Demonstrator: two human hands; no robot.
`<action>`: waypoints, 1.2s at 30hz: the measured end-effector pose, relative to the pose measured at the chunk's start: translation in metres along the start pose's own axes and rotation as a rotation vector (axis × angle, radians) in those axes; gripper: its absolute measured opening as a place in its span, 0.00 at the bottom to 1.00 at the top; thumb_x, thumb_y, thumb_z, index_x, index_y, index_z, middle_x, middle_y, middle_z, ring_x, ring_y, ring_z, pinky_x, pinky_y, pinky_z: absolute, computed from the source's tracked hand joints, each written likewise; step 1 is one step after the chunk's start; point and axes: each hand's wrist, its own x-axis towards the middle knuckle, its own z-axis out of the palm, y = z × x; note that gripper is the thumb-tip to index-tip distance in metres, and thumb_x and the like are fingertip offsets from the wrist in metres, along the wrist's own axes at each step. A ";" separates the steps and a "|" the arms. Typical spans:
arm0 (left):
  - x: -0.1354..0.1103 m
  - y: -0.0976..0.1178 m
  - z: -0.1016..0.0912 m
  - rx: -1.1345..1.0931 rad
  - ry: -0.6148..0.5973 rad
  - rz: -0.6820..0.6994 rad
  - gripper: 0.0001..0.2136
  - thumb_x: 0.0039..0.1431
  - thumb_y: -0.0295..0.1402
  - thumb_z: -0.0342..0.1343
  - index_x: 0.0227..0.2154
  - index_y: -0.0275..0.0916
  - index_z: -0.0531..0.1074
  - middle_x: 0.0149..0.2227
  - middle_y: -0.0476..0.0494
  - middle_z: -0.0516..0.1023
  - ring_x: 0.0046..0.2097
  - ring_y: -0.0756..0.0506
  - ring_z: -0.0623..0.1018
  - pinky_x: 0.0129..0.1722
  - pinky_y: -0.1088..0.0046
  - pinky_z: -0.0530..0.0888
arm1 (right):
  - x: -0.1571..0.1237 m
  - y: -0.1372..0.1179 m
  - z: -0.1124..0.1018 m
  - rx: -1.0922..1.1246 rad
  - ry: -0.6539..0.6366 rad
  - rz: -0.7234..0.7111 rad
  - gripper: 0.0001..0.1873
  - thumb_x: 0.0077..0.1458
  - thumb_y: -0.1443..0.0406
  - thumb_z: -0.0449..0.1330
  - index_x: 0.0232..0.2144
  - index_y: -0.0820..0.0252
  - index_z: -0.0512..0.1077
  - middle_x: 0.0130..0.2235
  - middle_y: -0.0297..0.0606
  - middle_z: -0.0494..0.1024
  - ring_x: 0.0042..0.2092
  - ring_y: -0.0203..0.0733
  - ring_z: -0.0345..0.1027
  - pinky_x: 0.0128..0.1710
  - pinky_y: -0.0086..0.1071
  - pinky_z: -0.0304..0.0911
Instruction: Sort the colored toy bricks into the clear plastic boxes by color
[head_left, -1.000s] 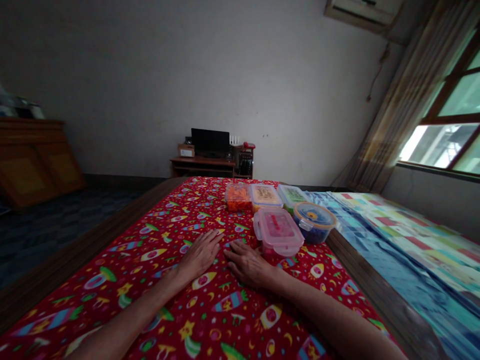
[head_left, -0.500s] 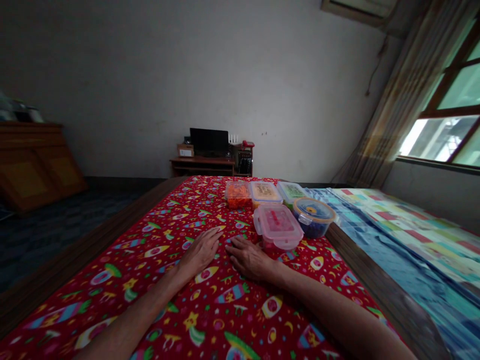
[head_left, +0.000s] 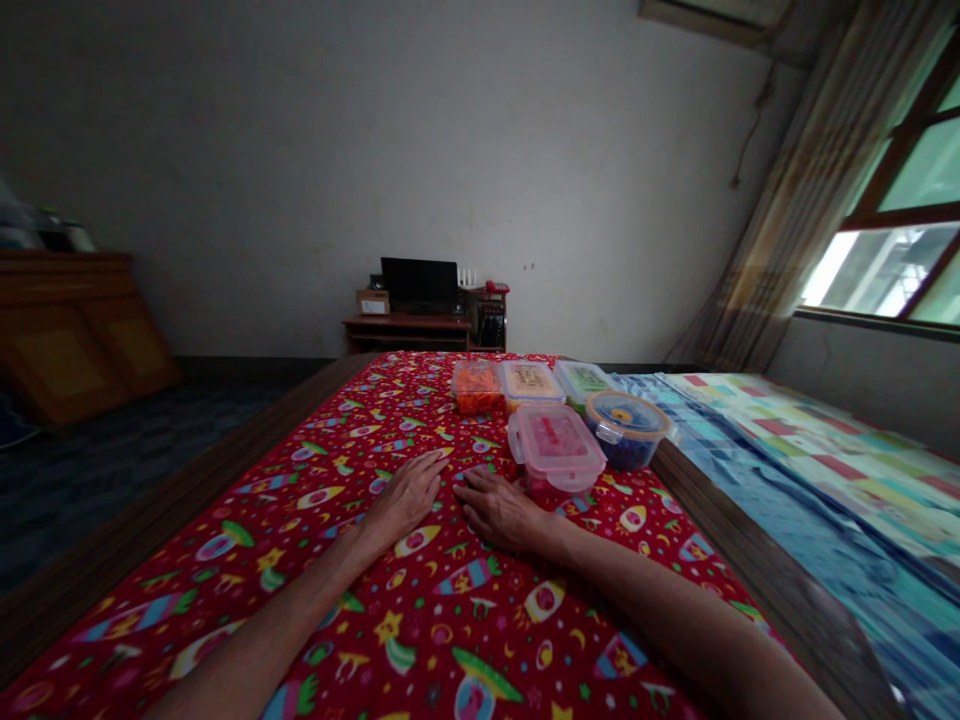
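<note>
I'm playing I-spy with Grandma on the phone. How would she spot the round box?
Find the red cloth on the table. Near the right hand, five plastic boxes sit together. The round box is rightmost, with an orange rim on its lid; its four neighbours have corners.

1. Pretty sure it's somebody's home, maybe a bedroom. Right of the long dark-brown wooden table there's what looks like a bed, with a multicoloured patchwork sheet and a blue plaid one.
2. The table wears a bright red cloth printed with cartoon rockets and stars, very homey.
3. Past the table's far end: small reddish-brown wooden desk, flat black monitor.
4. Left of the table: orange-brown wooden cabinet with two doors.
5. Beyond the table to the right: long beige patterned curtain, brown-framed glass window.
</note>
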 end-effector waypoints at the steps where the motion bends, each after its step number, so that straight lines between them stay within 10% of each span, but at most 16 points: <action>1: 0.000 0.001 -0.001 0.006 -0.008 -0.002 0.20 0.62 0.32 0.39 0.51 0.35 0.72 0.55 0.36 0.73 0.57 0.40 0.71 0.57 0.57 0.70 | 0.000 0.000 0.001 0.001 0.002 0.000 0.10 0.63 0.67 0.48 0.42 0.64 0.68 0.42 0.46 0.70 0.47 0.44 0.61 0.49 0.38 0.61; 29: -0.004 -0.018 0.020 0.008 0.020 -0.012 0.21 0.64 0.35 0.38 0.50 0.36 0.72 0.55 0.37 0.73 0.57 0.42 0.71 0.58 0.60 0.69 | -0.001 0.001 0.008 -0.112 0.031 -0.036 0.10 0.63 0.66 0.48 0.37 0.64 0.68 0.39 0.45 0.72 0.43 0.43 0.63 0.48 0.36 0.60; 36: 0.014 -0.020 0.005 -0.039 -0.016 -0.001 0.19 0.60 0.34 0.41 0.41 0.40 0.77 0.47 0.41 0.79 0.50 0.42 0.77 0.52 0.62 0.74 | 0.011 0.009 -0.078 -0.131 0.016 0.034 0.09 0.59 0.71 0.50 0.39 0.60 0.69 0.32 0.36 0.75 0.30 0.33 0.64 0.28 0.27 0.54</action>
